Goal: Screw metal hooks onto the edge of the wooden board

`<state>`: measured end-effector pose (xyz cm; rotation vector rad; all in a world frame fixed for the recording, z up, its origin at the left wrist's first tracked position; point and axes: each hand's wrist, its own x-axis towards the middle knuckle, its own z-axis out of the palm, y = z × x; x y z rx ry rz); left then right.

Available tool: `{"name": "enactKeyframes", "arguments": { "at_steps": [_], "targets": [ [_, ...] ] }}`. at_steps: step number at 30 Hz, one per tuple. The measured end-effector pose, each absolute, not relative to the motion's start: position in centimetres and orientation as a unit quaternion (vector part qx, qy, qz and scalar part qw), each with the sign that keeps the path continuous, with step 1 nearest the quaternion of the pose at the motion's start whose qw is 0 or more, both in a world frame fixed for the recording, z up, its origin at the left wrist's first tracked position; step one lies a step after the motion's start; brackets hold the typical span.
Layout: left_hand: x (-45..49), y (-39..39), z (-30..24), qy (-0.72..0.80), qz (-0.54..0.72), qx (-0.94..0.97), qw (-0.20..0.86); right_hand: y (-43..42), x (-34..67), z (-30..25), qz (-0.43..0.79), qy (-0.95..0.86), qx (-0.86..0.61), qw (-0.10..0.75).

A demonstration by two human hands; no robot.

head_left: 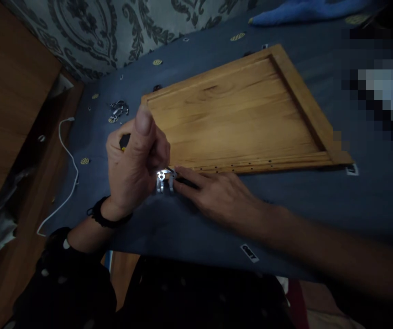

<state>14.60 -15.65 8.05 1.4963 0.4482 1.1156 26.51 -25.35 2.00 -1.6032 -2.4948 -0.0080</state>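
Observation:
A wooden cabinet door (223, 114) with a framed panel lies flat on the dark blue sheet. At its near left corner is a shiny metal hinge (162, 175), brightly lit. My left hand (133, 155) is closed in a fist above that corner, thumb up, around what looks like a screwdriver (124, 141). Only a black and yellow bit of its handle shows; the rest is mostly hidden by the fingers. From the right, my right hand (220, 192) reaches in, its fingertips closed at the hinge. Something dark lies between its fingers, too dim to name.
Loose metal hinge parts (118, 109) lie left of the door. A white cable (75, 164) curves along the left edge, beside wooden furniture (11, 91). Blue cloth (299, 13) lies at the back. Patterned wall covering (90, 32) rises behind the sheet (285, 237).

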Motion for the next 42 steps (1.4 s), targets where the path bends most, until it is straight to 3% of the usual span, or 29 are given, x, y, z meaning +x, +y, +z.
{"name": "enactKeyframes", "arguments": {
  "at_steps": [19, 26, 42],
  "targets": [
    [13.9, -14.7, 8.7, 0.131, 0.379, 0.616, 0.679, -25.3, 26.6, 1.4, -0.023, -0.835, -0.533, 0.133],
    [14.4, -15.3, 9.0, 0.195, 0.398, 0.620, 0.648, -25.3, 26.6, 1.4, -0.022, -0.838, -0.534, 0.115],
    [15.5, -14.7, 8.3, 0.146, 0.379, 0.666, 0.626, -25.3, 26.6, 1.3, -0.033, -0.834, -0.535, 0.131]
  ]
}}
